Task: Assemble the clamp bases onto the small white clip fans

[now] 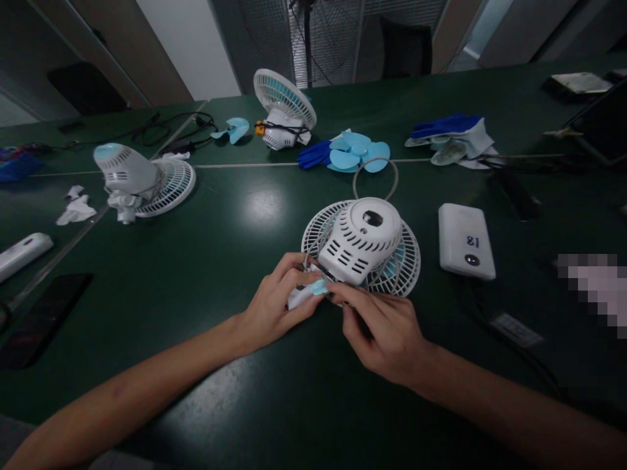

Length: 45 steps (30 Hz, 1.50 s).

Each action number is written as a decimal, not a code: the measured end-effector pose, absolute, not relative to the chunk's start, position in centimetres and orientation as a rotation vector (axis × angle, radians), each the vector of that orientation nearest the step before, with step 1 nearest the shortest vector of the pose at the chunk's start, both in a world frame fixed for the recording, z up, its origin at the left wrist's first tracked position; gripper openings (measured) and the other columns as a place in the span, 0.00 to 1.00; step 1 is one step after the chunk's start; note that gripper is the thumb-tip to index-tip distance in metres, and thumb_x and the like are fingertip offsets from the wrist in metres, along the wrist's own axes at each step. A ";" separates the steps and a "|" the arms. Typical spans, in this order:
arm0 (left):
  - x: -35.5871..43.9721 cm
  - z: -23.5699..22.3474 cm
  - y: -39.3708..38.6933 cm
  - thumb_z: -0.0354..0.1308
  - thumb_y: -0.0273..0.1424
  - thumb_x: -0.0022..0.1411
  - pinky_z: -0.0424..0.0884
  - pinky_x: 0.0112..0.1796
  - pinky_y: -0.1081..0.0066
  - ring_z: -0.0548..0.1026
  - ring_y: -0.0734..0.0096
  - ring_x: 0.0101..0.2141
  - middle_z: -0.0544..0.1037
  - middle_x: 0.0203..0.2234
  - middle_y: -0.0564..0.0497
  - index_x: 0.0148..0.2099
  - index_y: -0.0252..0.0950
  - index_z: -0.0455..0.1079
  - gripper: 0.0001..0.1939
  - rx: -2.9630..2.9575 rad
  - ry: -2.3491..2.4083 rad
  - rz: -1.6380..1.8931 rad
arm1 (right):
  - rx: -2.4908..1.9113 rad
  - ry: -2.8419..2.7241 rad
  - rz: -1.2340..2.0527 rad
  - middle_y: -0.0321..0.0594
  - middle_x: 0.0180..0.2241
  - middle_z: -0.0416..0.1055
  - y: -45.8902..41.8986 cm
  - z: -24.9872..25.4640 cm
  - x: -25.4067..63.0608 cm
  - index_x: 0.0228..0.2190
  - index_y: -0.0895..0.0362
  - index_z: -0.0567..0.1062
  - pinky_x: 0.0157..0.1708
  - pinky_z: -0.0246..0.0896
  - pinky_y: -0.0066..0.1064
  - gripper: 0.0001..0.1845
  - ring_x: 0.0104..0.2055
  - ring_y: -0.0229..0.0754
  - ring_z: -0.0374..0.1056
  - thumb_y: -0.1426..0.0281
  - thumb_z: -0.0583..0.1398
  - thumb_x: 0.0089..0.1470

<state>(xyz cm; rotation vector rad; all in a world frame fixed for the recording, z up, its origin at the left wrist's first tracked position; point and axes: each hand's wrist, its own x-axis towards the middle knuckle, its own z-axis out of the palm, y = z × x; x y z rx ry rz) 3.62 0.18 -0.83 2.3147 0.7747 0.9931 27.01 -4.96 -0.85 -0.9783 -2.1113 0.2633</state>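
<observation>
A green table (196, 281) bears a white fan (365, 238), face-down and taken here as the centre of the clock; the right hand (385, 333) lies at about 6 o'clock, the left hand (274, 297) at about 8; a loose pale blue blade set (359, 150) rests at 12 o'clock, a white device (467, 241) at 3; the small white-and-blue part (319, 287), between 7 and 8 o'clock at the fan's near end, is pinched by the left thumb and fingers; the right fingertips meet its edge, though whether they pinch it cannot be told; the step appears to be close handling of this part, the next move calling for a steady left hold and fine right-finger control.
</observation>
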 end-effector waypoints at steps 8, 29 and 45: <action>3.8 -0.7 0.2 0.57 0.26 0.72 0.77 0.50 0.58 0.74 0.60 0.53 0.70 0.54 0.42 0.59 0.39 0.67 0.15 2.311 0.751 1.018 | -0.927 -2.109 0.292 0.41 0.42 0.81 -4.8 -0.8 27.1 0.54 0.60 0.72 0.37 0.74 0.33 0.19 0.36 0.39 0.79 0.80 0.55 0.64; 3.7 -0.9 0.2 0.66 0.30 0.67 0.77 0.49 0.63 0.75 0.61 0.53 0.71 0.54 0.43 0.58 0.39 0.66 0.19 2.349 0.790 1.022 | -0.970 -2.204 0.214 0.44 0.49 0.79 -4.9 -0.8 27.0 0.64 0.58 0.66 0.38 0.72 0.34 0.27 0.40 0.41 0.77 0.78 0.54 0.65; 3.5 -1.0 0.3 0.56 0.27 0.73 0.75 0.52 0.61 0.74 0.61 0.54 0.70 0.55 0.42 0.58 0.39 0.67 0.13 2.307 0.769 1.020 | -0.837 -2.173 0.289 0.40 0.47 0.81 -4.9 -0.7 27.1 0.54 0.59 0.73 0.40 0.72 0.34 0.18 0.41 0.39 0.79 0.79 0.55 0.65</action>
